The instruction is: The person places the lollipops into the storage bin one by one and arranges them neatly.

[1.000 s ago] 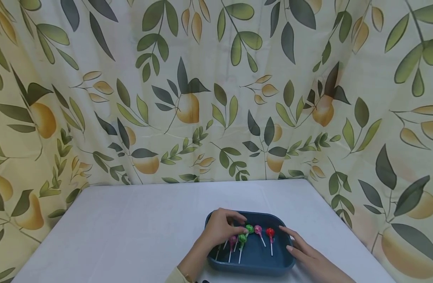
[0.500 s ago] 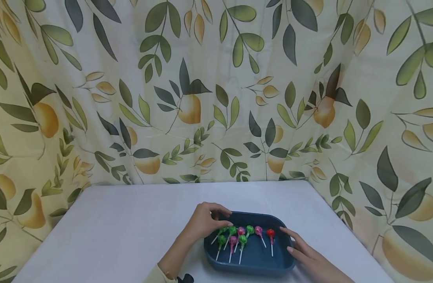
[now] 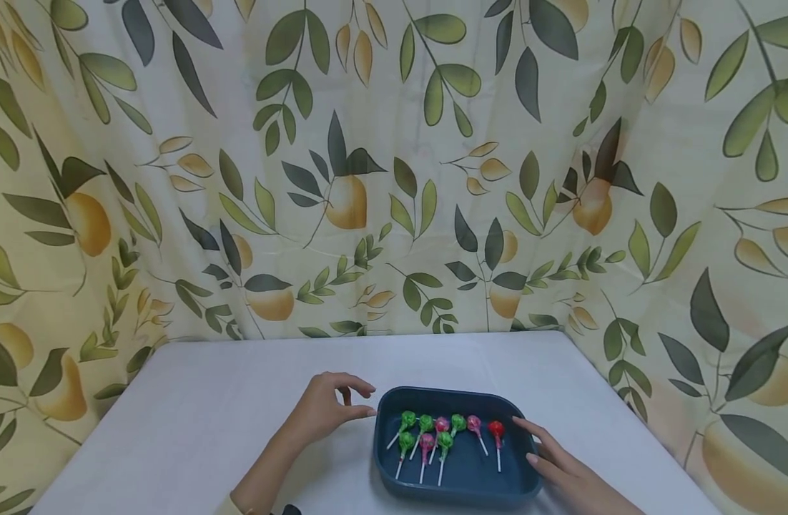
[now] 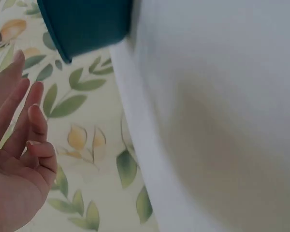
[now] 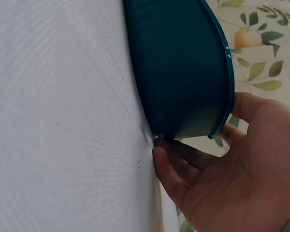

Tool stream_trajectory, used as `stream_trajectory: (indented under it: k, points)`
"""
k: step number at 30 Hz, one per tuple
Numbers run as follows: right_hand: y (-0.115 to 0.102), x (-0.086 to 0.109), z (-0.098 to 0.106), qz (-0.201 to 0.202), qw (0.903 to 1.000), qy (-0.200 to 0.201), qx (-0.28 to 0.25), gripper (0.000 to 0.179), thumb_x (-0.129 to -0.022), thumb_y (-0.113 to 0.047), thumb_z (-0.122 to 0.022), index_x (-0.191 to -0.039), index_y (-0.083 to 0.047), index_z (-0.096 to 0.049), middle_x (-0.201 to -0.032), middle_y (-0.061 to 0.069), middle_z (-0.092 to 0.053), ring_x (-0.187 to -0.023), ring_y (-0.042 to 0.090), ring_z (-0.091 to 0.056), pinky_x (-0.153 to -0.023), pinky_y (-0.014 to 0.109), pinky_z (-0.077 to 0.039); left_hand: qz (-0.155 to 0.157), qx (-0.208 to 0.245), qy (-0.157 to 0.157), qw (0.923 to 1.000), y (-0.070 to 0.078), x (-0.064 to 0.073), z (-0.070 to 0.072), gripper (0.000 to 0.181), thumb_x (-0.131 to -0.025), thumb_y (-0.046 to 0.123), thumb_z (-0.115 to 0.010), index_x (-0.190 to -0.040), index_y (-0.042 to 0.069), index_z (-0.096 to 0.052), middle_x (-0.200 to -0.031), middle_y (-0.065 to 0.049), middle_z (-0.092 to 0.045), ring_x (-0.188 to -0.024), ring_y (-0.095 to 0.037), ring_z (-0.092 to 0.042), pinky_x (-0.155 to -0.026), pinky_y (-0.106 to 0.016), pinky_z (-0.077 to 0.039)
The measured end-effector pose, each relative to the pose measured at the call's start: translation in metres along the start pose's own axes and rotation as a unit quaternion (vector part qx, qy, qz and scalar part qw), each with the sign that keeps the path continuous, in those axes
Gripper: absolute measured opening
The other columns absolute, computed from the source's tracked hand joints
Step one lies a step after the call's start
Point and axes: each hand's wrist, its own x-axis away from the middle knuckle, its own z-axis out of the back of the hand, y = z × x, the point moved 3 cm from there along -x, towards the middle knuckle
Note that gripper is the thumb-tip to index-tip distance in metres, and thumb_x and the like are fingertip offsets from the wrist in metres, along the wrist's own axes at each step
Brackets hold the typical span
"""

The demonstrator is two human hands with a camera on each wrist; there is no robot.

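A dark blue rectangular tray sits on the white table and holds several lollipops with white sticks. Green lollipops and pink ones are grouped from its left side to its middle, in loose rows. One red lollipop lies apart on the right. My left hand is off the tray's left end, thumb and forefinger parted with nothing between them; the left wrist view shows its bare palm. My right hand rests against the tray's right end, fingertips at the rim and low on the outer wall.
The white tabletop stretches to the left of and behind the tray. A curtain with a leaf and fruit print hangs behind the table and along its sides.
My left hand has drawn back leftward from the lollipops, over the tray's left rim and out past it, uncovering the green ones at the left. The right hand stays at the tray's right end.
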Motion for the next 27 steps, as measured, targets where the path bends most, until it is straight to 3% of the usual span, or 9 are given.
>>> stream_trajectory:
  k: [5,10,15,17,20,24,27]
  points:
    - [0.000,-0.002,-0.002,0.007,0.9999,-0.011,-0.008,0.066,-0.112,-0.040,-0.042,-0.164,-0.009,-0.016,-0.165,0.034,-0.006,-0.143,0.067,-0.009,-0.101,0.081,-0.025,0.000,-0.027,0.007,0.9996,-0.011,0.014,0.019,0.024,-0.081,0.024,-0.091,-0.103,0.022,-0.081,-0.095,0.013,-0.073,-0.075,-0.013,-0.058,-0.065,-0.029,-0.048]
    - [0.003,-0.003,0.000,0.010,0.9999,-0.009,0.001,0.067,-0.112,-0.040,-0.043,-0.164,-0.008,-0.015,-0.165,0.033,-0.006,-0.143,0.066,-0.012,-0.102,0.079,-0.027,0.020,-0.065,0.004,0.9977,-0.018,0.029,0.033,0.026,-0.083,0.029,-0.089,-0.105,0.020,-0.080,-0.097,0.010,-0.072,-0.076,-0.012,-0.056,-0.063,-0.028,-0.048]
    - [0.005,-0.005,0.003,0.015,0.9998,-0.009,0.003,0.067,-0.112,-0.039,-0.042,-0.163,-0.006,-0.013,-0.164,0.035,-0.005,-0.142,0.066,-0.015,-0.101,0.078,-0.029,0.042,-0.125,-0.019,0.9910,-0.022,0.050,0.043,0.034,-0.089,0.038,-0.082,-0.114,0.016,-0.077,-0.107,0.004,-0.072,-0.084,-0.015,-0.057,-0.069,-0.031,-0.048]
    - [0.005,-0.006,0.004,0.020,0.9998,-0.009,0.003,0.067,-0.112,-0.038,-0.041,-0.163,-0.005,-0.013,-0.164,0.036,-0.005,-0.142,0.066,-0.016,-0.101,0.078,-0.030,0.061,-0.137,-0.031,0.9882,-0.023,0.059,0.046,0.041,-0.092,0.044,-0.078,-0.120,0.014,-0.075,-0.113,0.002,-0.072,-0.091,-0.020,-0.061,-0.076,-0.037,-0.051]
    - [0.006,-0.007,0.003,0.014,0.9999,-0.005,0.003,0.067,-0.112,-0.039,-0.042,-0.163,-0.007,-0.014,-0.164,0.035,-0.005,-0.142,0.065,-0.017,-0.101,0.078,-0.031,0.097,-0.134,-0.041,0.9854,-0.025,0.073,0.050,0.053,-0.095,0.054,-0.070,-0.131,0.014,-0.070,-0.129,-0.002,-0.068,-0.114,-0.029,-0.063,-0.095,-0.050,-0.050]
    - [0.008,-0.008,0.002,0.001,1.0000,0.000,0.000,0.069,-0.111,-0.041,-0.044,-0.164,-0.008,-0.014,-0.165,0.034,-0.007,-0.142,0.065,-0.017,-0.101,0.079,-0.029,0.128,-0.148,-0.043,0.9797,-0.026,0.086,0.057,0.069,-0.096,0.065,-0.060,-0.144,0.017,-0.061,-0.152,-0.007,-0.052,-0.141,-0.037,-0.045,-0.109,-0.061,-0.036]
    - [0.007,-0.009,0.000,0.002,1.0000,-0.001,-0.009,0.069,-0.111,-0.041,-0.044,-0.164,-0.007,-0.014,-0.164,0.034,-0.006,-0.142,0.065,-0.015,-0.101,0.080,-0.027,0.125,-0.185,-0.041,0.9740,-0.025,0.092,0.062,0.075,-0.097,0.068,-0.055,-0.152,0.018,-0.053,-0.163,-0.011,-0.037,-0.147,-0.042,-0.034,-0.110,-0.068,-0.029]
